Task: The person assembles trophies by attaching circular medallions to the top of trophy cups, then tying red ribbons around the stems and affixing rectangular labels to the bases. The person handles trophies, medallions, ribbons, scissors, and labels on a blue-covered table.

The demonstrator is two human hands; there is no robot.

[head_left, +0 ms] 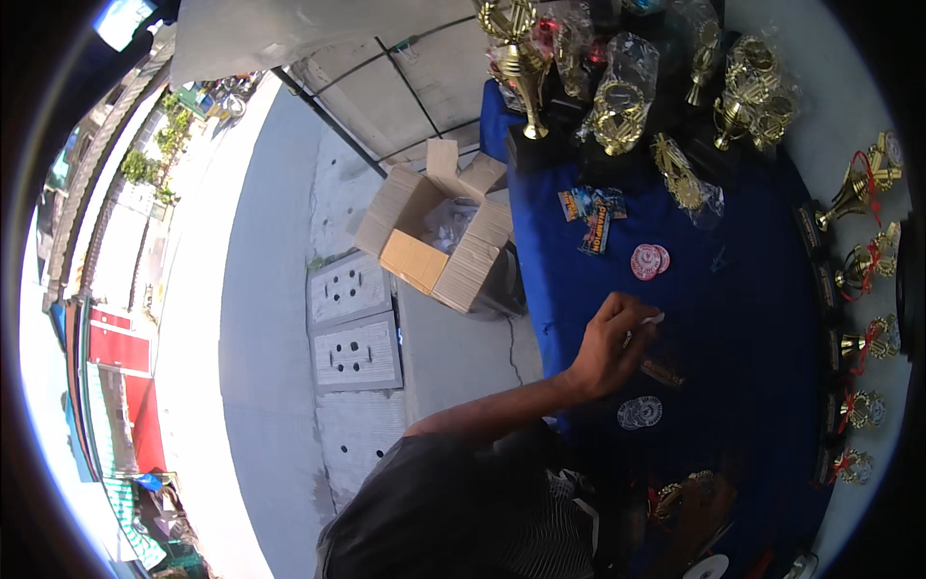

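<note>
My left hand (612, 345) reaches over a table with a blue cloth (752, 318) and pinches a small white piece (653, 317) between its fingertips. A small dark base with a gold strip (664, 372) lies just right of that hand. Two pale round discs (640, 412) sit below it, and two red-and-white round discs (649, 261) above it. My right hand (709, 516) is in deep shadow at the lower right, against a gold ornament (672, 499); its grip is too dark to make out.
Gold trophies in clear plastic (617, 101) crowd the table's far end. Small gold trophies with red ribbons (863, 261) line its right edge. Colourful stickers (591, 217) lie on the cloth. An open cardboard box (434, 236) stands on the pavement left of the table, beside drain covers (353, 323).
</note>
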